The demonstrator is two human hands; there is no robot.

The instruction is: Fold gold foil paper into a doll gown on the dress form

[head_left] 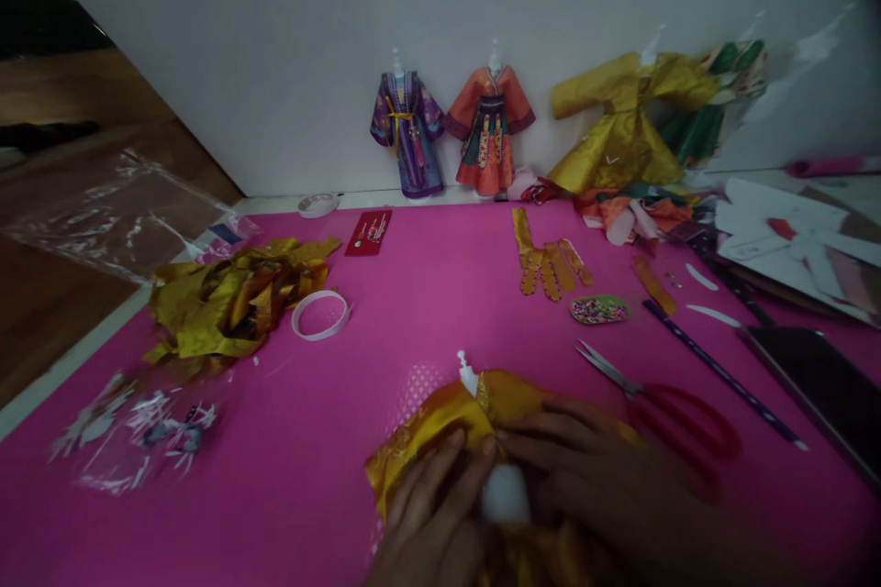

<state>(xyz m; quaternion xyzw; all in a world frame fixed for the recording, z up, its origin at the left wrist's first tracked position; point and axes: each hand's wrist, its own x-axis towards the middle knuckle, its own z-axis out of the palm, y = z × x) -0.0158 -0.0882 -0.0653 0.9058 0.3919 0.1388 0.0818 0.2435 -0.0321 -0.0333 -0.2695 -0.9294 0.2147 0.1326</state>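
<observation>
A small golden paper robe (440,426) on a white doll form (505,492) lies on the pink mat (427,293) at the bottom centre. My left hand (430,518) presses on the robe's left side, fingers pinched toward the collar. From the right, my right hand (592,468) lies over the robe, with its fingertips meeting the left hand's at the front. The white neck of the form (467,373) sticks out above the collar.
Red-handled scissors (661,404), a dark pencil (719,374), a phone (819,390), gold strips (551,268), a tape ring (320,315) and a gold scrap pile (234,293) lie around. Purple (406,133), orange (490,128) and yellow (623,124) paper robes stand by the wall.
</observation>
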